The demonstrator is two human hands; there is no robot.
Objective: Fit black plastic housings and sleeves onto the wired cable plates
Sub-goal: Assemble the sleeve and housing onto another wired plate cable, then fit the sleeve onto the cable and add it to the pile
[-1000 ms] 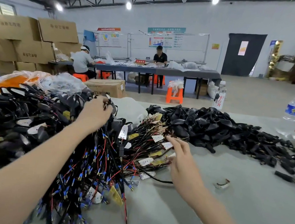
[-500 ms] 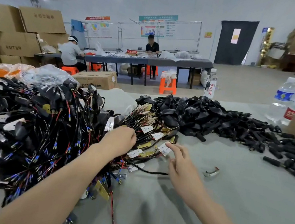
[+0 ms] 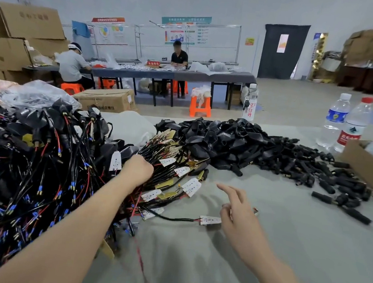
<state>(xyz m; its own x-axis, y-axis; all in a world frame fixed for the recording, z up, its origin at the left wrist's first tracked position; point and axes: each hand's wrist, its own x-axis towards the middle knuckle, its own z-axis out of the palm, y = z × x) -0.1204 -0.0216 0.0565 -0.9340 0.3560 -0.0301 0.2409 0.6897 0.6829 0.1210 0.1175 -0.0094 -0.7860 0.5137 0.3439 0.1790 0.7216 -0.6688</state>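
Note:
A big tangle of black and red wired cables [image 3: 43,170] with white and brass plates covers the left of the grey table [image 3: 296,249]. My left hand [image 3: 138,170] grips a bunch of these cables at the heap's right edge. One cable plate [image 3: 210,220], white with small dots, sticks out to the right on its black cable and hovers just above the cloth. My right hand [image 3: 239,216] pinches its right end at the thumb, with index and middle fingers held straight. A heap of black plastic housings [image 3: 218,138] lies behind, and black sleeves [image 3: 330,182] spread to the right.
Two water bottles [image 3: 334,119] and an open cardboard box [image 3: 369,173] stand at the right edge. A small metal clip [image 3: 255,211] lies behind my right hand. Plastic bags [image 3: 29,93] sit at the back left. Two people work at a far table [image 3: 189,74].
My left hand came down from the top of the heap to grip cables at its right edge. My right hand drew one plate out of the bundle to the right.

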